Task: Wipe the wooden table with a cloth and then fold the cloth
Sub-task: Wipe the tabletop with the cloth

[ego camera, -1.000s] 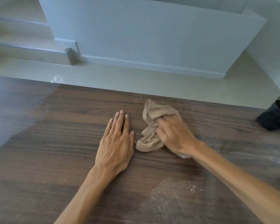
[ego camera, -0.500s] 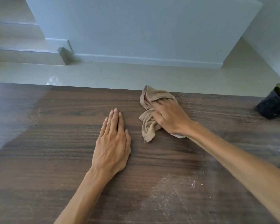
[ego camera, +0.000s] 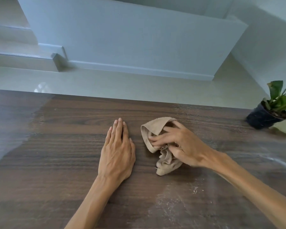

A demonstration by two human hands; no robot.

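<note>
Dark wood grain fills the near part of the view, where the desk (ego camera: 48, 162) is marked with pale scuffs and white specks (ego camera: 180, 200) close to the lower edge. Slightly farther in, the left hand (ego camera: 116, 149) is laid flat on the wood, palm down, fingers straight and held together; nothing is held by it. Just beside it, to the right and not touching it, the beige cloth (ego camera: 155, 128) is seen bunched in a loose heap on the desk. The right hand (ego camera: 178, 142) is pressed on top of the cloth, its grip partly closed, with the fingers curled into the folds and fabric gathered under the palm. One cloth edge is turned up ahead of the fingertips. At the far right, a potted plant (ego camera: 269, 114) is stood well apart from the cloth. Beyond the desk edge, a pale glossy floor (ego camera: 122, 85) and a white wall (ego camera: 130, 38) are seen.
</note>
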